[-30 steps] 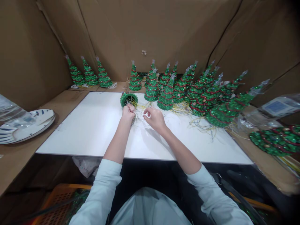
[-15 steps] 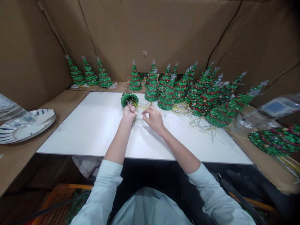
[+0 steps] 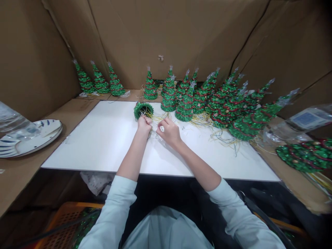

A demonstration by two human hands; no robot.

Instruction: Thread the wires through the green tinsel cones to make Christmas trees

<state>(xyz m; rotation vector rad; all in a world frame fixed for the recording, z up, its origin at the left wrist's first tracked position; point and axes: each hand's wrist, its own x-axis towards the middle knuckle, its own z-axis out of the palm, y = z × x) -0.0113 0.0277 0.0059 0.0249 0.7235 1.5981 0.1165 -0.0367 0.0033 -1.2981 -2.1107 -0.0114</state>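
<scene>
A person is sitting at a counter (image 3: 64, 116) topped with a white board (image 3: 85, 145), both bare forearms reaching toward the board's far edge. A small green tinsel tree (image 3: 137, 110) is lying on its side near that edge, just ahead of the hands. Its hollow base is facing the person, which seems to be keeping the pale wires (image 3: 157, 118) spilling from it within easy reach.

The left hand (image 3: 144, 125) is holding close against the base, its fingers (image 3: 145, 119) closed and gripping a bunch of those wires. The right hand (image 3: 169, 133) is working just beside it, its thumb and forefinger pinched together, though any strand between them is too fine to make out.

Many more tinsel trees (image 3: 186, 107) are standing upright along the far edge and crowding the board's right corner, apparently set there to leave the middle of the board free. Their loose yellow wires (image 3: 199, 120) are trailing onto the board. Another tree (image 3: 306, 155) is lying on the counter's right side, while a blue-patterned plate (image 3: 33, 138) is sitting near its left edge.
</scene>
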